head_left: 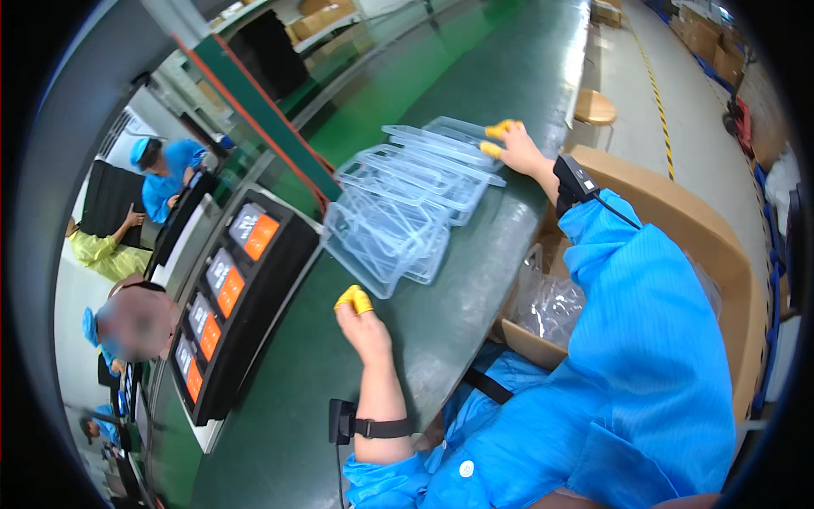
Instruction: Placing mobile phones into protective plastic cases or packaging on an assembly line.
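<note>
A grey floor (644,85) with a black-and-yellow line runs past the near side of a long green bench (458,331). Co-workers (165,174) in blue and yellow work beyond its far edge. An open cardboard box (678,199) stands against the near edge, clear bags inside, and a round wooden stool (595,108) is farther along that side. A black holder (294,242) with four orange-and-white panels lies along the far edge.

Clear plastic trays (407,195) lie in an overlapping pile mid-bench, fanned along its length; the long sides of the upper ones run across it, from far edge toward near.

The person's right arm stretches forward over the near edge, the right hand (519,148) at the pile's farther end, thumb and forefinger parted; whether they touch a tray cannot be told. The left forearm rises more steeply; the left hand (365,329) is just beside the pile's closest corner, fingers curled together, its grip unclear. Yellow finger covers (362,300) cap fingertips on both hands.
</note>
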The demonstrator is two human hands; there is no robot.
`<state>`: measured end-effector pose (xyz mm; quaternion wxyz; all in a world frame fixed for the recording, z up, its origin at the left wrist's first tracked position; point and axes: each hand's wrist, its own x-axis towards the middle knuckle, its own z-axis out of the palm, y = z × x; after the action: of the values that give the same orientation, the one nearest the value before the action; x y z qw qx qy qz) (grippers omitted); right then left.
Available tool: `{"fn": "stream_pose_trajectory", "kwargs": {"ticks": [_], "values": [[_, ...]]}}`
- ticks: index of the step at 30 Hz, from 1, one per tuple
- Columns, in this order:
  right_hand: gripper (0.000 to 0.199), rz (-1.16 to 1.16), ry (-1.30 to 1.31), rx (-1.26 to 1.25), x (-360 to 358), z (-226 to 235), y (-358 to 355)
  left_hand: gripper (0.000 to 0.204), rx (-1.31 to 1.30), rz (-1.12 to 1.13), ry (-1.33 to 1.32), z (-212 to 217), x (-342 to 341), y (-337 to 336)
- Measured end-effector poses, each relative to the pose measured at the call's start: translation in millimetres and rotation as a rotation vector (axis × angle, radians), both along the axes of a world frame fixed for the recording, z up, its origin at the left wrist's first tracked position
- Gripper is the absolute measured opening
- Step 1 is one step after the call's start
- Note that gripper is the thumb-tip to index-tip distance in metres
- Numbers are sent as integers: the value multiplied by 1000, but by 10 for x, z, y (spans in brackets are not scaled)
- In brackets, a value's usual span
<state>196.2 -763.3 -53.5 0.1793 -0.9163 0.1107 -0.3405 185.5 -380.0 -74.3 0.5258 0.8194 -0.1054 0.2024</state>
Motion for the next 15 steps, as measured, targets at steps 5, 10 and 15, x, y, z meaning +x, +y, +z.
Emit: {"fn": "stream_pose_trajectory", "kwargs": {"ticks": [5, 10, 15], "values": [[27, -39, -384, 133, -487, 84, 171, 22, -154, -63, 83, 60, -54, 95], [29, -20, -154, 115, -1525, -582, 334, 25, -214, -97, 127, 127, -83, 34], [53, -40, 429, 84, -2189, -1664, 316, 25, -204, -129, 209, 207, -134, 34]]}}
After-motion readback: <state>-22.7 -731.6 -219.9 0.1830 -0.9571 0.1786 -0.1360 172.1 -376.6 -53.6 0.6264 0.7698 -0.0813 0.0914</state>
